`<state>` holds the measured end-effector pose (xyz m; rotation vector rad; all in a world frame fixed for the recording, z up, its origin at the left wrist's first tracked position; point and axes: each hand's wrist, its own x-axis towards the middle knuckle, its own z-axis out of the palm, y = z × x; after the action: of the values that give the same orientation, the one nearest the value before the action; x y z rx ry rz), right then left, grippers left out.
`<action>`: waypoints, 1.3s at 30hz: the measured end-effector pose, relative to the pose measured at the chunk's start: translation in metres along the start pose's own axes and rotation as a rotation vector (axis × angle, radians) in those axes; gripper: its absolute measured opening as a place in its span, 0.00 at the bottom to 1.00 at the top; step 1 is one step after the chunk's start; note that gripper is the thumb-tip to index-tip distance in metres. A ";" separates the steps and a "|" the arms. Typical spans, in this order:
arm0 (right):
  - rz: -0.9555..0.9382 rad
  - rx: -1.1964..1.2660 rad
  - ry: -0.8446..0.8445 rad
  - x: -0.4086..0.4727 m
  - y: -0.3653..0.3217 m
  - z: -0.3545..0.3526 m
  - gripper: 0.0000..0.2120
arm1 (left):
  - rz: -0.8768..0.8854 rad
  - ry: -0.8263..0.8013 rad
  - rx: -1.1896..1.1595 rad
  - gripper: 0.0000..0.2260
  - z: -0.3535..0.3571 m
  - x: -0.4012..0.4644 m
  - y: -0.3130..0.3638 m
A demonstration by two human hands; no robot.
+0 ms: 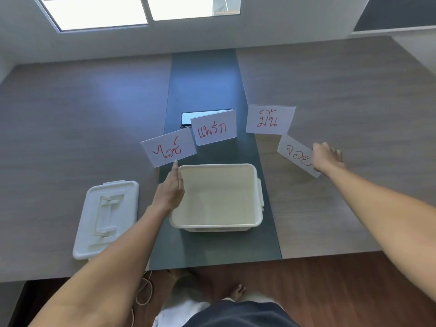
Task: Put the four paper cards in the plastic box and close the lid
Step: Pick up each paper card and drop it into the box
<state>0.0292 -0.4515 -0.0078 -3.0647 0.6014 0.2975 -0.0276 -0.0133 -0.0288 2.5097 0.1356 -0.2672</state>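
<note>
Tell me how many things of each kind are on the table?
Paper cards: 4
Plastic box: 1
Lid: 1
Dark flat panel behind the cards: 1
Total: 7

Office-like room: long wood-grain table (pixel 330 90), window (pixel 141 8) behind.

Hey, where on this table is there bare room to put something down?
Bare wood spreads beyond the leftmost card and the lid on the left, and beyond the right hand on the right. The dark strip before the box is free too. It is crowded behind the box, where four cards fan out.
</note>
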 end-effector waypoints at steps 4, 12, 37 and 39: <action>-0.023 0.025 0.054 -0.010 -0.009 -0.007 0.11 | 0.063 0.018 0.076 0.24 -0.003 -0.010 0.002; -0.097 0.158 0.239 -0.032 -0.045 -0.039 0.12 | 0.175 -0.004 -0.064 0.26 0.001 -0.022 -0.008; -0.710 0.721 0.004 -0.144 -0.128 -0.069 0.11 | 0.069 0.055 -0.437 0.23 0.009 -0.026 0.003; -0.742 0.700 -0.007 -0.148 -0.132 -0.067 0.11 | 0.070 0.056 -0.460 0.23 0.008 -0.026 0.005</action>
<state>-0.0437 -0.2764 0.0814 -2.3666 -0.3809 0.0536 -0.0535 -0.0230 -0.0260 2.0605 0.1162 -0.1193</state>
